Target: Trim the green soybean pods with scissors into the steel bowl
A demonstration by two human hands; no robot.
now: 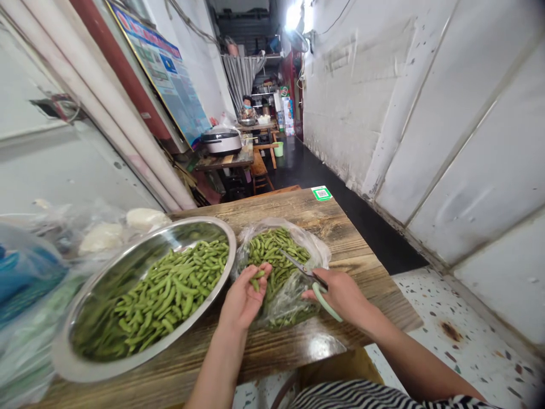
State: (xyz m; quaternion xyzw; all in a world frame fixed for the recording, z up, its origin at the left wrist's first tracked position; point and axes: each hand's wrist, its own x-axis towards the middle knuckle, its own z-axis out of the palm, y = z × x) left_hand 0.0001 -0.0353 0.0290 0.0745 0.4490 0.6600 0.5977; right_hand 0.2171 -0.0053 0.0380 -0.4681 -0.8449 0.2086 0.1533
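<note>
Head view — your left hand (243,298) pinches green pod or two (258,275) at left edge of pod-filled plastic bag (320,250); your right hand (347,296) grips scissors (307,270), blades over bag. Metal bowl (232,244) of pods sits left — both on wooden table (357,250).

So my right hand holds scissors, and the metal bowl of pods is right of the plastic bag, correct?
Not quite: the head view shows the metal bowl of pods left of the plastic bag. Your right hand does hold scissors.
</note>
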